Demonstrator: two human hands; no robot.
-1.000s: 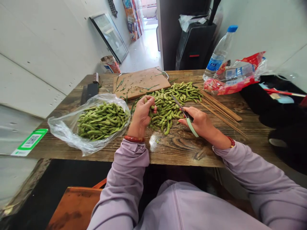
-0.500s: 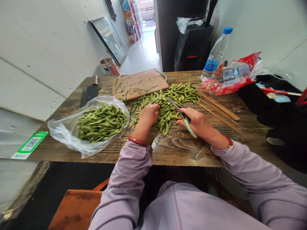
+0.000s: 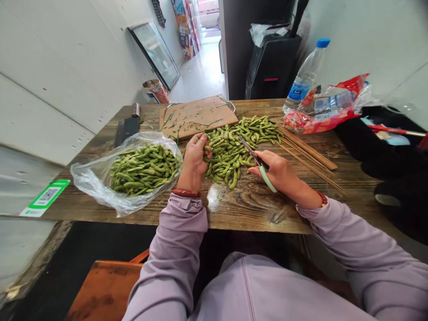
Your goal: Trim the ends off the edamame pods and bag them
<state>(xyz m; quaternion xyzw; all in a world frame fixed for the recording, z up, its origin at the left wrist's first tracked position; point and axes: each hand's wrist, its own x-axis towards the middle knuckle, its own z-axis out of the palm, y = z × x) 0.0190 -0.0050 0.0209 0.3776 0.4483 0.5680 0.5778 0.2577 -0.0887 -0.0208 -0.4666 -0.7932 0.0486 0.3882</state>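
Note:
Green edamame pods (image 3: 230,156) lie in a loose heap on the wooden table in front of me. At the heap's left edge my left hand (image 3: 196,156) is closed, its thumb and fingers pinching an edamame pod (image 3: 206,147). My right hand (image 3: 279,170) grips a pair of scissors (image 3: 256,157) with a pale green handle, the blades pointing up and left over the heap. Left of my left hand, more pods (image 3: 143,169) fill an open clear plastic bag (image 3: 96,183).
Behind the heap lies a cutting board (image 3: 200,117) with green scraps. Thin wooden skewers (image 3: 306,149) rest right of the pods. A water bottle (image 3: 302,78) stands by a red plastic wrapper (image 3: 329,117). A dark cleaver (image 3: 127,130) lies back left; a QR-code card (image 3: 47,198) sits at the left edge.
My left hand has come up and left from the heap and turned, a pod now showing in its fingers. My right hand keeps the scissors in about the same place.

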